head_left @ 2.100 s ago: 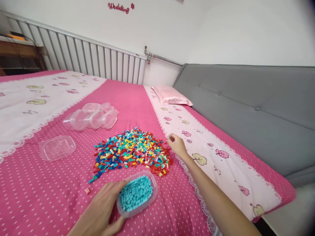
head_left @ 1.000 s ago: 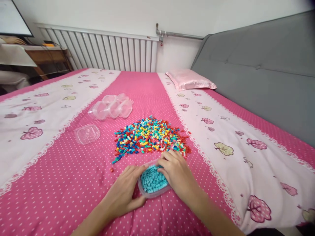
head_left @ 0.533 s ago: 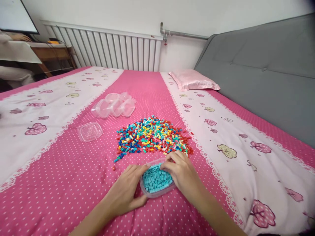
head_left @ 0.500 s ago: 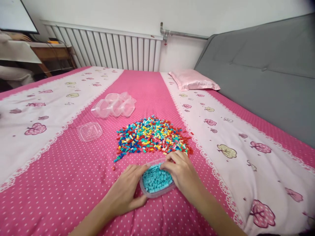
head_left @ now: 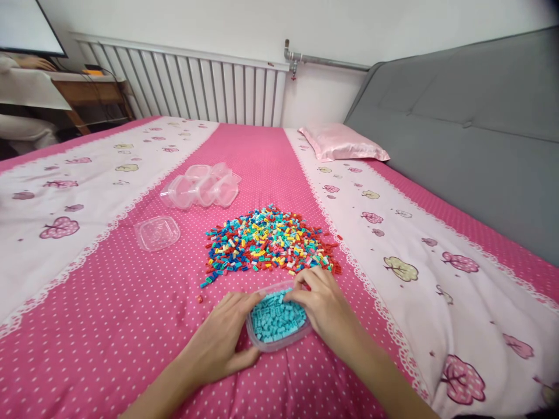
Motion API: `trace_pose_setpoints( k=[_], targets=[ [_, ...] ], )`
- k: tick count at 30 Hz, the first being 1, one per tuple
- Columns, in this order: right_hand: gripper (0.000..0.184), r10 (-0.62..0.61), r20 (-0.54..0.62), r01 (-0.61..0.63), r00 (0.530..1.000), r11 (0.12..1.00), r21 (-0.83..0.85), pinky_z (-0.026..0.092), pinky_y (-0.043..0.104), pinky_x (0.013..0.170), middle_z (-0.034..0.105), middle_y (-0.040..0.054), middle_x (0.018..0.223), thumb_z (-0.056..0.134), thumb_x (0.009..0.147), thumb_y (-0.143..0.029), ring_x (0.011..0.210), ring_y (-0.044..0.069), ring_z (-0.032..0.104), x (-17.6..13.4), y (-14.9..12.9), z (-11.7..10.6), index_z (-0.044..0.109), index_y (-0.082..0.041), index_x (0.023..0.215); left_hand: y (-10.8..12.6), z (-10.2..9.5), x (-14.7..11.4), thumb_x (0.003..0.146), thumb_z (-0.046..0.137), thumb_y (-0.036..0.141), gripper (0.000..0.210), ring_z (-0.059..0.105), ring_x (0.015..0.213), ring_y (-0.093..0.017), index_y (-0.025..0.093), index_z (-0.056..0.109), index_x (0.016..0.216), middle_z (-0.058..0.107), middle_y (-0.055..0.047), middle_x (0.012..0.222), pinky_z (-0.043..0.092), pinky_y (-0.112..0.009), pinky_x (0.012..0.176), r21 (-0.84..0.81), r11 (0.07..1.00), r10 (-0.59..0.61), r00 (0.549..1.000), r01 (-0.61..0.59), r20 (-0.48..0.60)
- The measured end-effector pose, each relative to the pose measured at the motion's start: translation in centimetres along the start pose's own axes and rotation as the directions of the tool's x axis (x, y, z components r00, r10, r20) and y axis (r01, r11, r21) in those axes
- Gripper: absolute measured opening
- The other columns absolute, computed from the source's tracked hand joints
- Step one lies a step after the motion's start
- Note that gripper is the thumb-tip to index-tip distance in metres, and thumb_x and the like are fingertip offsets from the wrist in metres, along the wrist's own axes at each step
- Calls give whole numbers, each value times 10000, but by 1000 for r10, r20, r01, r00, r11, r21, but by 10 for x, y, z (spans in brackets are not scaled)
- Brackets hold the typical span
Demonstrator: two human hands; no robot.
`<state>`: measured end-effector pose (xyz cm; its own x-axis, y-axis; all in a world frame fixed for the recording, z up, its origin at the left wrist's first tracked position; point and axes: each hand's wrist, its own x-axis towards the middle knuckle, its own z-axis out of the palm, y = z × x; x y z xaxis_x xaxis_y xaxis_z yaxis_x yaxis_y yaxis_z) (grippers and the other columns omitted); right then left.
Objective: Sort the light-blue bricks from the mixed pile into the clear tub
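The left hand [head_left: 222,334] curls around the left end of a clear box [head_left: 273,347], with its fingers up at the far rim and its thumb low on the near side. It is holding the box. The right hand [head_left: 323,305] is bent over the far right corner, thumb and finger close together. I cannot tell if there is a brick between them.

The box sits flat on the bed [head_left: 257,157], right in front of the person. It is filled with light blue bricks [head_left: 277,317]. Just behind it is a big pile of mixed bricks [head_left: 275,238], red, yellow, green, white and blue.

To do this part well, the left hand should hold firm but not squeeze, because the box looks thin and the bed looks soft, so it could tip. The right hand should work low and gently over the middle, so bricks don't bounce out. Dark blue and green bricks could be mixed up with light blue ones, so look twice.

One small red brick [head_left: 200,299] lies alone to the left, away from the pile.
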<state>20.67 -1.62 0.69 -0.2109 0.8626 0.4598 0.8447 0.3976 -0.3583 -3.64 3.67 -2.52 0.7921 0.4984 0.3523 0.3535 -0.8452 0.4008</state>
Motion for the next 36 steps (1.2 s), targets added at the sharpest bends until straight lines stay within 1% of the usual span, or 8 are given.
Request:
trace_pose_setpoints(
  k=[5, 16, 19, 22, 24, 27, 30, 36],
  targets=[
    [279, -30, -14, 30, 999, 1000, -7, 406, 379, 781, 634, 51, 892, 639, 918, -93, 885, 229, 526, 1, -2, -1, 786, -301, 1033, 0, 0, 1, 799, 576, 209, 725, 608, 1054, -276, 217, 257, 1450, 613, -119, 1226, 511, -420, 927, -15, 1000, -2, 1000, 2, 7],
    [235, -59, 9, 59, 998, 998, -37, 397, 385, 797, 617, 44, 878, 648, 907, -82, 885, 227, 512, -1, 0, -2, 785, -274, 916, 1, -2, 1, 794, 575, 214, 718, 624, 1042, -276, 221, 280, 1448, 629, -116, 1226, 518, -406, 910, -10, 1000, -3, 1000, 3, -9],
    [285, -33, 11, 33, 999, 999, 9, 401, 384, 806, 614, 43, 890, 619, 905, -44, 886, 226, 513, -2, -1, -6, 780, -277, 943, 1, -2, 2, 795, 571, 210, 708, 626, 1043, -278, 219, 294, 1446, 634, -115, 1226, 520, -405, 908, -1, 1000, -2, 1000, 2, -20],
    [338, 23, -47, -20, 999, 998, 64, 408, 386, 815, 619, 48, 918, 568, 905, -18, 907, 232, 513, -1, 3, -12, 765, -276, 1000, 0, -1, 1, 791, 575, 213, 721, 624, 1055, -282, 215, 298, 1456, 635, -117, 1234, 521, -407, 918, 3, 1000, 7, 1000, -7, -29],
    [312, 86, -94, -78, 992, 993, 93, 416, 385, 815, 618, 53, 914, 543, 912, -37, 913, 237, 521, -1, 9, -16, 755, -253, 986, -1, -1, 0, 789, 581, 214, 727, 623, 1066, -283, 213, 300, 1460, 631, -118, 1238, 522, -409, 928, 5, 1000, 8, 999, -7, -31],
    [256, 227, -144, -204, 963, 966, 156, 439, 388, 828, 626, 57, 914, 517, 924, -90, 916, 238, 560, -2, 27, -18, 735, -221, 953, -3, -1, -1, 791, 582, 211, 729, 623, 1091, -283, 216, 300, 1464, 624, -116, 1257, 523, -409, 942, 11, 1000, -6, 999, 6, -35],
    [217, 362, -203, -309, 910, 917, 252, 471, 378, 831, 650, 50, 903, 521, 911, -149, 886, 228, 612, -3, 45, -19, 726, -216, 922, -4, 0, -1, 795, 580, 219, 721, 622, 1119, -289, 217, 311, 1464, 621, -117, 1282, 524, -410, 956, 28, 1000, 1, 999, 1, -54],
    [191, 421, -339, -335, 842, 898, 284, 500, 349, 780, 676, 59, 905, 508, 891, -199, 832, 214, 631, -3, 57, -17, 698, -198, 908, -6, 2, -3, 800, 596, 238, 703, 625, 1146, -291, 225, 343, 1456, 623, -107, 1320, 522, -392, 978, 37, 999, 1, 997, 2, -75]
  ],
)
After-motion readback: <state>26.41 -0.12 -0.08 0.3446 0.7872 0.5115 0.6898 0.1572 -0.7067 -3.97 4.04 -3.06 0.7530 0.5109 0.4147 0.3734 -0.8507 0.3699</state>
